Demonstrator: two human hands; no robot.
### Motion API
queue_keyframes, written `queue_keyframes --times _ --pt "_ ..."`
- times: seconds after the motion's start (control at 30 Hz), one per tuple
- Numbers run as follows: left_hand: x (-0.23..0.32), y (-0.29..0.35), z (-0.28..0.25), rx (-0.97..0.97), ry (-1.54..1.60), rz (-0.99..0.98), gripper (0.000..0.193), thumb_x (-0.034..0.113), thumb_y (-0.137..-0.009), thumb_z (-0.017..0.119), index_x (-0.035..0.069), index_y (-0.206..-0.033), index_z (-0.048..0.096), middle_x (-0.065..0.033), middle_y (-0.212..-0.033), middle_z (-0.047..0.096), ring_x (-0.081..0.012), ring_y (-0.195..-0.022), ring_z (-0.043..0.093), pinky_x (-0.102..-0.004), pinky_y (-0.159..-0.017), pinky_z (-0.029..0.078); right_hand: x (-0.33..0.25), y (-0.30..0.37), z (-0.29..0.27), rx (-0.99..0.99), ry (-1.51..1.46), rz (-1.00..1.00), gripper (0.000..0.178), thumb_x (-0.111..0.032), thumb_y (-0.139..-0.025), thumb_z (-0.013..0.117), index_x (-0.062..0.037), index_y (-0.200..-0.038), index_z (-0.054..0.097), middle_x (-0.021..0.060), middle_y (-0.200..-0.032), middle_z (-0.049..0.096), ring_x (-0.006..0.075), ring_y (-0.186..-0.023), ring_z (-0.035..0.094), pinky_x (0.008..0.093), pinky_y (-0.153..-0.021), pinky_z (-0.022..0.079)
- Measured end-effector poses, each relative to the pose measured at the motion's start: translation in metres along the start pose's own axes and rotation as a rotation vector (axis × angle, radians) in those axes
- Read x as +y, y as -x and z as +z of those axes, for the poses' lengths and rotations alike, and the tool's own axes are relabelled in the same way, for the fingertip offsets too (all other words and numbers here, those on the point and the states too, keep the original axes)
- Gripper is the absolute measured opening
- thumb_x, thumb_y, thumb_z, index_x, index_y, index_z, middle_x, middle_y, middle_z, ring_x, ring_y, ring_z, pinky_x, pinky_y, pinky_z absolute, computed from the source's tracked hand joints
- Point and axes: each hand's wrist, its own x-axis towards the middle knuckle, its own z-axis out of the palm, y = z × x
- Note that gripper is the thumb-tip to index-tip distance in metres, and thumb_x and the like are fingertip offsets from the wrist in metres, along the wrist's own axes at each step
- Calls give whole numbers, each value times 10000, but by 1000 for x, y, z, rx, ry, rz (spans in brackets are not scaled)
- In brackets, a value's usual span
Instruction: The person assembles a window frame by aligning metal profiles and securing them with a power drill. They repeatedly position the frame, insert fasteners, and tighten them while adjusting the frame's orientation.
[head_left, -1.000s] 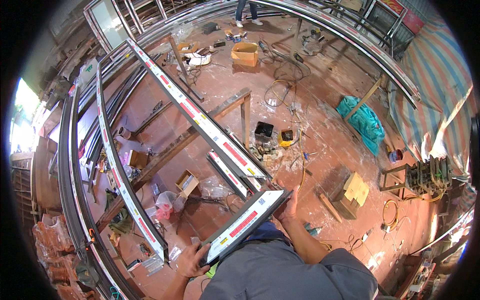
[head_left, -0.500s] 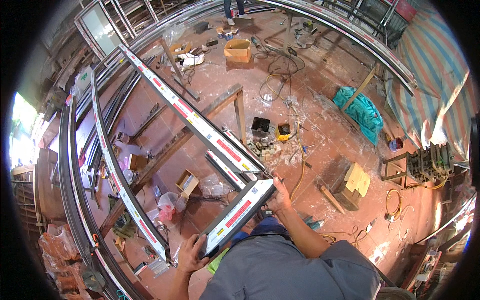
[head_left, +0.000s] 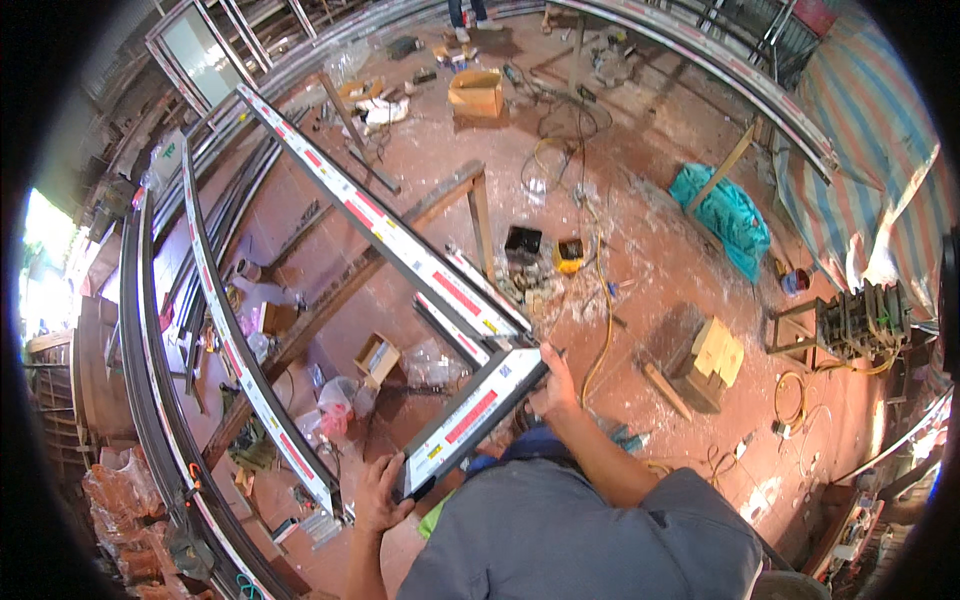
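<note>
A short aluminium profile [head_left: 472, 420] with mitred ends and red-and-white film lies slantwise in front of my body. My left hand [head_left: 380, 494] grips its lower left end, thumb and fingers at the edge. At its upper right end my right hand [head_left: 556, 385] is closed round the corner, fingers partly hidden beneath. That end is close to the near end of a long film-covered profile [head_left: 400, 240]; whether they touch I cannot tell. Another long profile [head_left: 250, 375] runs on the left, its near end not far from my left hand. A shorter profile piece [head_left: 452, 325] shows below the long one.
A wooden trestle [head_left: 345, 290] supports the long profiles. On the tiled floor are a cardboard box [head_left: 476, 94], black and yellow containers [head_left: 522, 246], a teal cloth bundle [head_left: 722, 215], hoses and cables. More profiles [head_left: 150, 370] line the left. A person's legs [head_left: 468, 14] show far off.
The short profile has shifted slightly up and tilted a little, both hands keeping hold of its ends. My right hand has moved slightly left.
</note>
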Motion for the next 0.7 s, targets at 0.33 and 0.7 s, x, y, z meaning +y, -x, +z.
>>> queue_keyframes --times 0.33,0.7 --pt "-4 1 1 6 24 -55 957 153 -552 829 77 -1468 560 -225 -1360 596 -436 -1201 590 -505 -1038 482 12 -5 -5 -32 -59 11 443 -257 -919 803 -163 -1272 554 53 -1081 666 247 -986 692 508 -816 624" --pt "-15 4 7 7 -18 -94 968 186 -571 825 105 -1493 545 -218 -1382 589 -433 -1237 578 -506 -1062 467 14 -5 13 -92 -107 58 340 -229 -937 779 -137 -1229 632 69 -1067 717 263 -975 718 504 -856 615"
